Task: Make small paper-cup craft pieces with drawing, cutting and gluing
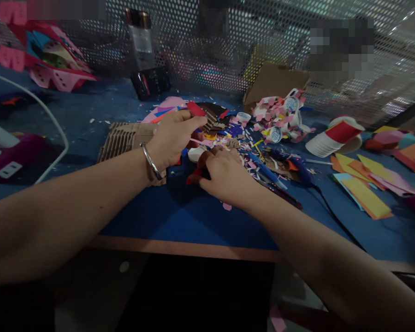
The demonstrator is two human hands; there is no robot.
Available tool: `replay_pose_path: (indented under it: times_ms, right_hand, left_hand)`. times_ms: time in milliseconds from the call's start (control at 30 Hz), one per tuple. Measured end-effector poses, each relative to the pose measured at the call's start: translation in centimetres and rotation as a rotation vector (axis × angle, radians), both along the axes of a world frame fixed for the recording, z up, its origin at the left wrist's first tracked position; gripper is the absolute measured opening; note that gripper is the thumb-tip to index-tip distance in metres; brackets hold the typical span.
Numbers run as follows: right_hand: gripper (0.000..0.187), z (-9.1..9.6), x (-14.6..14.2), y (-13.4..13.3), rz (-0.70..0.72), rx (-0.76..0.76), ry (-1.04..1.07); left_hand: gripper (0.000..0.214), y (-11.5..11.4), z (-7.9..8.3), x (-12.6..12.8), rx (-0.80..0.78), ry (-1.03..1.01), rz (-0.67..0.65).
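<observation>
My left hand (176, 136), with a silver bangle at the wrist, reaches over a heap of paper scraps. Its thumb and fingers are closed together beside a red paper piece (195, 109) and a small corrugated cardboard piece (211, 121); whether it grips either is unclear. Lower and to the right, my right hand (228, 177) has its fingers curled down among the scraps. A folded red piece (194, 177) shows by its thumb, partly covered by the hand. Between both hands lies a white round piece (195, 154). Under my left wrist is a corrugated cardboard sheet (122, 138).
Behind the scraps stand a clear bottle (142, 44), a dark box (151, 83) and a decorated paper-cup piece (280, 113). Paper cups (332, 138), a blue glue gun (299, 170) with its cord, and coloured paper (366, 189) lie right. A white cable (60, 124) curves at left.
</observation>
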State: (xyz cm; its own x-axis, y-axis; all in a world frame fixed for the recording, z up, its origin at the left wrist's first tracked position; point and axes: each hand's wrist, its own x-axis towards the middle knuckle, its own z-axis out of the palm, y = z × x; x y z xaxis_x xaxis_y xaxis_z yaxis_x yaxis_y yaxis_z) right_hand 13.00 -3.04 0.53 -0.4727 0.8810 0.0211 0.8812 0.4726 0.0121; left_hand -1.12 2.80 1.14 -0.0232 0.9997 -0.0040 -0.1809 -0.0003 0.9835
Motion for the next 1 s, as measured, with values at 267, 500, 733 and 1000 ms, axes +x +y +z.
replay_pose_path:
  times_ms: [267,500,733,1000]
  right_hand:
    - [0.021,-0.2,-0.1,0.7,0.059,-0.089,0.112]
    - [0.020,-0.4,-0.3,0.5,0.202,-0.193,0.408]
    - [0.008,0.7,3.0,-0.3,0.263,-0.179,0.925]
    - [0.034,0.4,6.2,2.4,0.110,-0.027,1.190]
  left_hand:
    - [0.026,-0.6,0.5,0.3,-0.012,0.001,0.000]
    - [0.025,-0.5,0.3,0.2,-0.005,0.029,0.006]
    - [0.025,-0.5,0.1,-0.1,0.025,0.038,-0.034]
    - [0.016,-1.9,0.3,0.2,0.004,0.169,-0.121]
